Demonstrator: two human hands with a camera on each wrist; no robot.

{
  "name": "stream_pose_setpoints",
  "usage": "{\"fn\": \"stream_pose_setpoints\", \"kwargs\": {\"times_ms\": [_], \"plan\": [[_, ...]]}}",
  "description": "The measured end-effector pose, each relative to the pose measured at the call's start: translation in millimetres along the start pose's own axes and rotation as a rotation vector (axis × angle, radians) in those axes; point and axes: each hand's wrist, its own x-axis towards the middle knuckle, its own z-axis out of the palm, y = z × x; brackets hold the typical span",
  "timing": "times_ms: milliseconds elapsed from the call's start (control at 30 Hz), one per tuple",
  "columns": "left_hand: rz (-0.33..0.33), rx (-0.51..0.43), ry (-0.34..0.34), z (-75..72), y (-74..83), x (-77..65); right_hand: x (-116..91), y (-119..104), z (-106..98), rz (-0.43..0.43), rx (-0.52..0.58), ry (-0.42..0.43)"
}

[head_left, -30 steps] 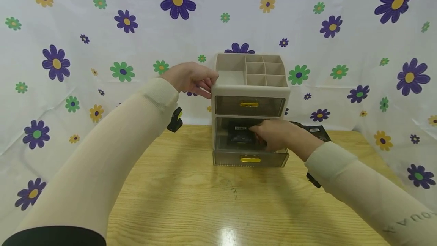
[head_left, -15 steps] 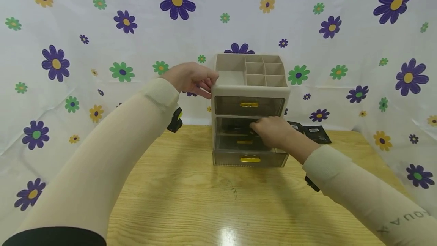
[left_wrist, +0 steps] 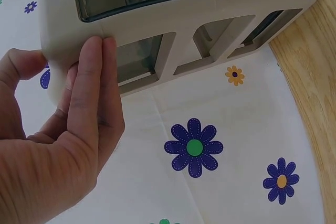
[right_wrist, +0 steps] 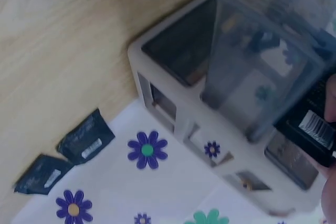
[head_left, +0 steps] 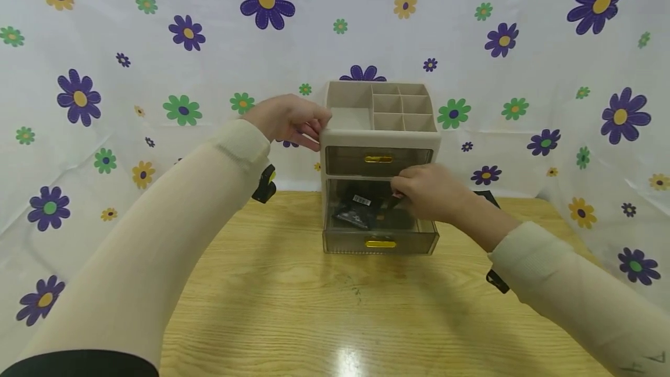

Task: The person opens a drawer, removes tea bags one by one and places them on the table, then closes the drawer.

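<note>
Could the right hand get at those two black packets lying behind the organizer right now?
Probably not yet: the right hand already holds a black packet over the open lower drawer; the two packets lie uncovered beside the organizer.

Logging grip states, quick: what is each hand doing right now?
Left hand: grips the top left corner of the drawer organizer.
Right hand: pinches a black packet over the open lower drawer.

A light wooden table (head_left: 324,313) is seen against a flowered cloth backdrop. A beige drawer organizer (head_left: 379,132) is set at the middle of its far edge. Two black packets (right_wrist: 85,136) (right_wrist: 42,174) are laid near the far right corner, behind the organizer.
</note>
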Motion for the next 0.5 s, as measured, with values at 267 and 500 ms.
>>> {"fn": "stream_pose_setpoints", "kwargs": {"times_ms": [267,500], "plan": [[0.005,-0.009,0.009,-0.2,-0.4,-1.6,-28,18,-15,-0.042,-0.041,0.270],[0.018,0.006,0.019,0.0,-1.9,-1.7,-55,39,-7,-0.010,-0.078,0.441]]}}
